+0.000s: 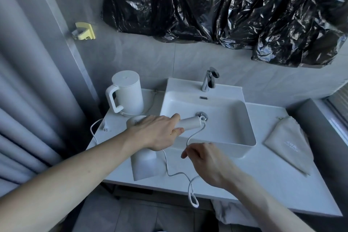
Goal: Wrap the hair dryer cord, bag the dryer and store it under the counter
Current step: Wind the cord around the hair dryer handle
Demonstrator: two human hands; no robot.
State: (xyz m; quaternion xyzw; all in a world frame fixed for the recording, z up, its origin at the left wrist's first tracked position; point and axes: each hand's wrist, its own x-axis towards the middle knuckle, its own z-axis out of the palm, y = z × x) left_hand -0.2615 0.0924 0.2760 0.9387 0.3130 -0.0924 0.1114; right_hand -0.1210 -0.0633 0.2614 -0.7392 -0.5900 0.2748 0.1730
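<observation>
Two bare hands work over the white counter (263,184): the right hand (204,160) pinches the thin white cord (167,167), limp and likely tangle-prone; the left hand (160,133) grips the smooth white plastic hair dryer (188,123) by its rigid handle. Beyond lies a soft beige drawstring bag (290,141).

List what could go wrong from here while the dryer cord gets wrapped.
1. The cord hangs in a loop past the counter's front edge; it might snag there as the right hand pulls it in.
2. The plug lies near the kettle; it could drag against the kettle's base.
3. The left hand holds the hair dryer over the sink; a slip would likely drop it in.
</observation>
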